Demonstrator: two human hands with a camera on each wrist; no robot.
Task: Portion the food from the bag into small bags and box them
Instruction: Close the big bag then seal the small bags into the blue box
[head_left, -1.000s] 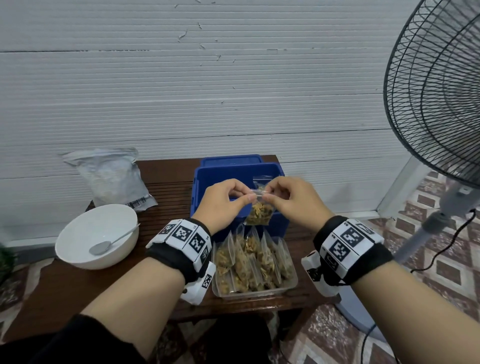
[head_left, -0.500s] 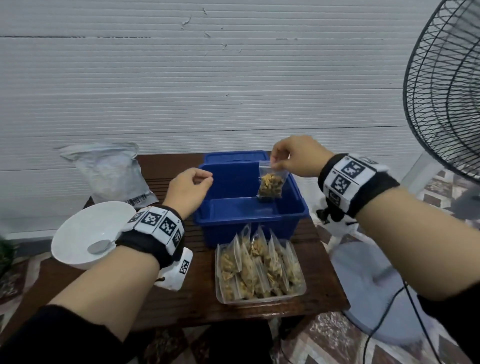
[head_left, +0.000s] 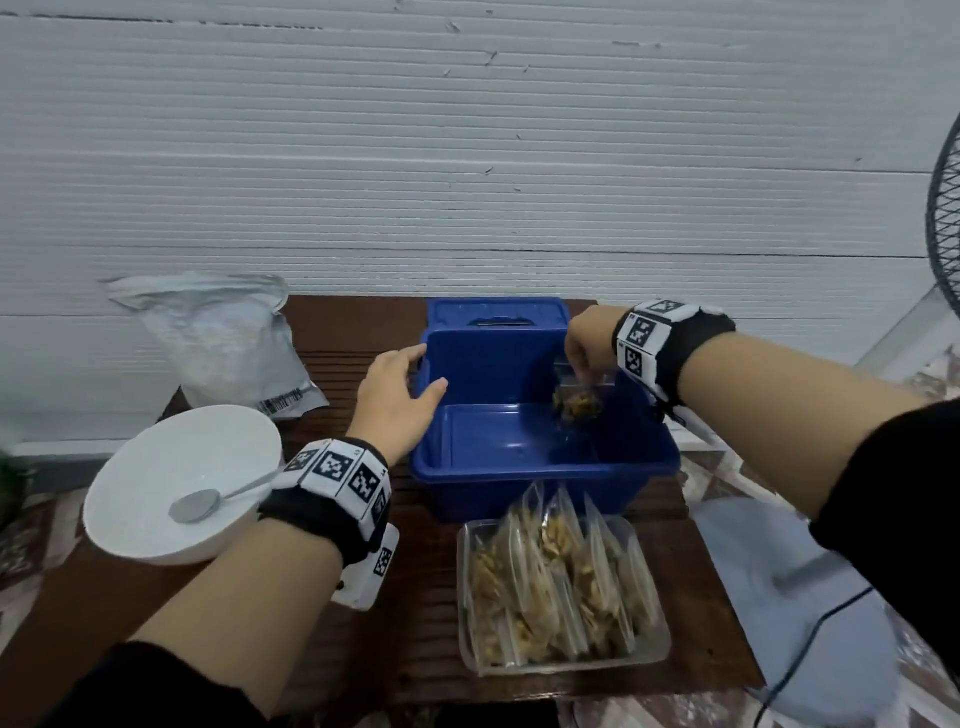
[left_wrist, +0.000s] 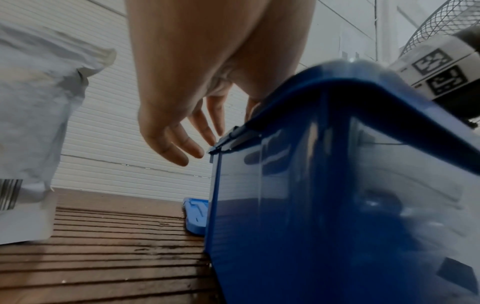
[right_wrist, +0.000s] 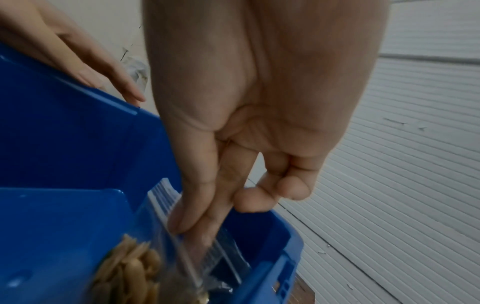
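A blue box (head_left: 545, 470) stands open in the middle of the wooden table. My right hand (head_left: 582, 376) reaches down into its far right corner. Thumb and forefinger pinch the top of a small clear bag (head_left: 576, 404) of tan food pieces, which hangs just above the box floor. The right wrist view shows that pinch on the small bag (right_wrist: 135, 267) by my right hand (right_wrist: 192, 224) closely. My left hand (head_left: 428, 370) is at the box's left rim with fingers straight and spread, holding nothing. From the left wrist, the left hand (left_wrist: 215, 133) sits by the blue box (left_wrist: 324, 185) rim.
A clear tray (head_left: 654, 657) of several filled small bags sits in front of the box. The blue lid (head_left: 496, 312) lies behind it. A large grey food bag (head_left: 223, 343) leans at the back left, near a white bowl (head_left: 156, 467) with a spoon (head_left: 195, 506). A fan (head_left: 945, 223) stands at right.
Both hands held the small bag over the tray. The left hand let go and moved to the box's left rim. The right hand carried the bag down into the box.
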